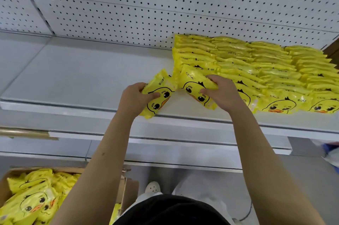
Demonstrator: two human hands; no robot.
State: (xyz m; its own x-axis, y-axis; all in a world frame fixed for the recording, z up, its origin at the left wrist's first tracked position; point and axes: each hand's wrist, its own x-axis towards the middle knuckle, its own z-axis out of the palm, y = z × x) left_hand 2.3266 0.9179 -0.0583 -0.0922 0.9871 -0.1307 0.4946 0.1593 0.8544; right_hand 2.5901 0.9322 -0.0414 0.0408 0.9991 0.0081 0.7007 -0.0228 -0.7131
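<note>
Two yellow packets with a cartoon duck face are in my hands at the front of a white shelf (77, 78). My left hand (136, 97) grips the left packet (159, 94), which is tilted over the shelf's front edge. My right hand (221, 90) grips the right packet (197, 85), held against the left end of the rows of the same yellow packets (256, 67). Those rows stand leaning in several columns across the right half of the shelf.
A white pegboard wall (165, 5) backs the shelf. Lower shelves (165, 151) step out below. A cardboard box (126, 191) at the lower left holds several more duck packets (34, 199). My foot (152, 187) is on the floor beside it.
</note>
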